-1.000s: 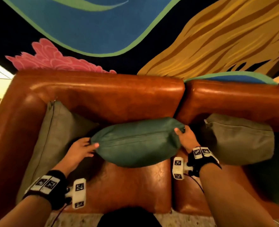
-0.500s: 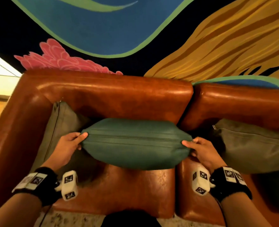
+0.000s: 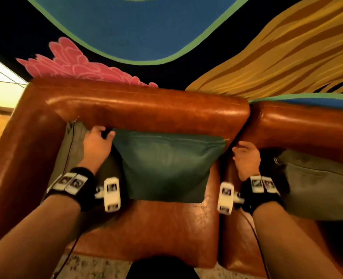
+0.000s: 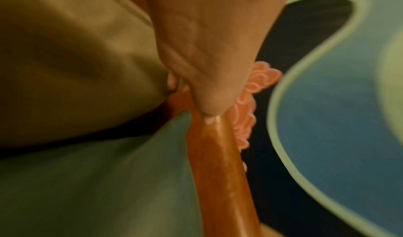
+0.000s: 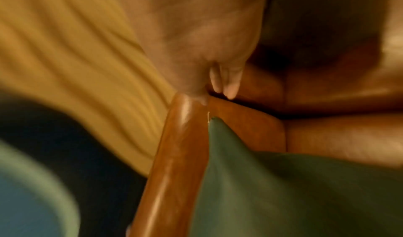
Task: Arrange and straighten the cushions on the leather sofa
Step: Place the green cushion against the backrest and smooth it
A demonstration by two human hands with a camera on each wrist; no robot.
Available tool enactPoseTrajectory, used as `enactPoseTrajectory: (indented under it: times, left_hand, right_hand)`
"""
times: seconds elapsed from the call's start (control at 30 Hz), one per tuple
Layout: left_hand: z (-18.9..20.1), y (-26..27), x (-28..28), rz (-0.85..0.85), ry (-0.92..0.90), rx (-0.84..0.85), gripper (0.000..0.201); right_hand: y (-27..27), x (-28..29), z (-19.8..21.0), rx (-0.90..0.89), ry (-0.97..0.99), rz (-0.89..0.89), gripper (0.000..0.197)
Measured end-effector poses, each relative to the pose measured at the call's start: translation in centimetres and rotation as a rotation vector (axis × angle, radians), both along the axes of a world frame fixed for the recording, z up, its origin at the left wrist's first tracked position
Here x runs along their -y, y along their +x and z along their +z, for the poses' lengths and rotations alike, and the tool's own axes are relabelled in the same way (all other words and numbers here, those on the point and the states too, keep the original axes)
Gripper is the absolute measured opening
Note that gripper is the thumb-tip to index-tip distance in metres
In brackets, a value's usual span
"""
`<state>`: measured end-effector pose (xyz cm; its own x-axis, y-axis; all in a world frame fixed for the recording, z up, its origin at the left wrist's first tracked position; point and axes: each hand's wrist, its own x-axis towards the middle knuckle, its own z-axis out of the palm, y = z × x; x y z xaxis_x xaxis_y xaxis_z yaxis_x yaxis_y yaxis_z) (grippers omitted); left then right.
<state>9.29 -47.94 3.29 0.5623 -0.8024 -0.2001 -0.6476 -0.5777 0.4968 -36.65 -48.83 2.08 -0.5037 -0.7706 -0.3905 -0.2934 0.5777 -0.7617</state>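
Nearest, the sofa (image 3: 146, 228) seat is seen, with the green cushion (image 3: 166, 168) stood upright against the backrest. Its top corners are flanked by the left hand (image 3: 97, 146) and right hand (image 3: 246, 160); whether anything is gripped cannot be told. Grey cushions (image 3: 317, 188) are propped at either side.

A lounge or sitting area is shown, perhaps in a home or a lobby; which of these cannot be told. A brown leather sofa (image 3: 146, 109) with a padded back and arm is seen across the middle, and cushions (image 3: 166, 168) are set along it. Behind it, at 12 o'clock, a large painted mural (image 3: 136, 27) in blue, green, pink and gold is spread over a dark wall. A speckled floor (image 3: 98, 266) is glimpsed at 6 o'clock.
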Motion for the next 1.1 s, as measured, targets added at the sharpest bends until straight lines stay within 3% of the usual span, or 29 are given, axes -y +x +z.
enactPoseTrajectory:
  times: [0.03,0.07,0.1,0.13,0.17,0.2,0.23,0.3,0.4,0.47,0.53,0.6,0.63,0.7,0.73,0.77,0.83,0.9,0.97,1.03,1.1]
  left_hand:
    - [0.9,-0.8,-0.7,-0.129,-0.083,0.068,0.029]
    - [1.7,-2.2,-1.6,-0.279,-0.071,-0.049,0.024]
    - [2.3,-3.9,-2.6,-0.424,0.080,-0.277,0.020]
    - [1.8,-5.9,-3.7,-0.592,0.373,-0.494,0.016]
    - [0.9,-8.0,-4.7,-0.790,0.639,-0.605,0.011]
    - [-0.8,-9.8,-5.3,-0.960,0.827,-0.635,0.011]
    - [-3.0,-11.0,-5.2,-1.051,0.897,-0.598,0.018]
    - [-5.6,-12.2,-3.5,-0.968,0.861,-0.534,0.028]
    - [-7.9,-12.6,-0.8,-0.649,0.786,-0.600,0.050]
    - [-8.4,-13.3,0.0,-0.530,0.808,-0.620,0.066]
    - [-8.0,-13.5,-0.1,-0.388,0.756,-0.685,0.069]
    - [-6.9,-11.7,-0.9,-0.109,0.535,-0.719,0.067]
    - [-5.9,-9.7,-1.1,0.005,0.341,-0.597,0.065]
    - [-5.0,-4.6,-0.9,0.109,0.070,-0.191,0.061]
    - [-5.0,-2.4,-0.5,0.125,0.042,-0.075,0.062]
    - [-4.9,-1.2,0.4,0.118,0.088,-0.050,0.070]
    - [-4.8,-0.9,3.0,0.051,0.237,-0.087,0.082]
    - [-4.5,-1.5,4.6,0.027,0.228,-0.122,0.065]
    - [-4.3,-0.3,4.1,0.133,0.138,-0.246,0.051]
    - [-3.2,1.6,1.4,0.306,0.037,-0.473,0.055]
    - [-2.1,2.8,-1.6,0.310,-0.037,-0.659,0.046]
  right_hand:
    - [0.8,-1.1,0.5,-0.122,-0.043,0.072,0.004]
    - [2.3,-2.4,0.9,-0.135,-0.042,0.229,0.004]
    - [4.3,-3.7,1.6,-0.029,0.029,0.456,0.008]
    - [6.5,-4.8,1.7,0.091,0.194,0.747,0.008]
    - [8.9,-6.0,1.8,0.166,0.374,1.066,0.007]
    - [10.6,-6.4,0.6,0.197,0.527,1.325,0.006]
    - [11.8,-6.1,-1.1,0.198,0.599,1.415,0.010]
    - [12.9,-3.5,-3.6,0.164,0.647,1.230,0.024]
    - [13.1,0.2,-6.4,0.209,0.691,0.871,0.032]
    - [13.5,0.9,-7.1,0.187,0.696,0.829,0.036]
    - [13.5,1.0,-7.1,0.186,0.745,0.834,0.038]
    - [11.9,1.0,-6.5,0.213,0.757,0.784,0.045]
    - [10.4,1.4,-5.5,0.166,0.646,0.658,0.049]
    - [6.6,2.6,-3.9,-0.044,0.334,0.254,0.053]
    - [5.3,3.1,-2.6,-0.134,0.231,0.110,0.053]
    - [4.5,3.9,-2.1,-0.100,0.245,0.013,0.053]
    - [5.0,5.1,-1.6,0.144,0.319,-0.081,0.046]
    - [5.8,5.3,-1.7,0.105,0.280,-0.033,0.041]
    - [6.0,4.1,-1.4,0.081,0.192,0.010,0.042]
    - [5.7,1.5,0.2,0.372,0.077,-0.037,0.031]
    - [4.8,-1.0,1.3,0.574,0.092,0.006,0.013]
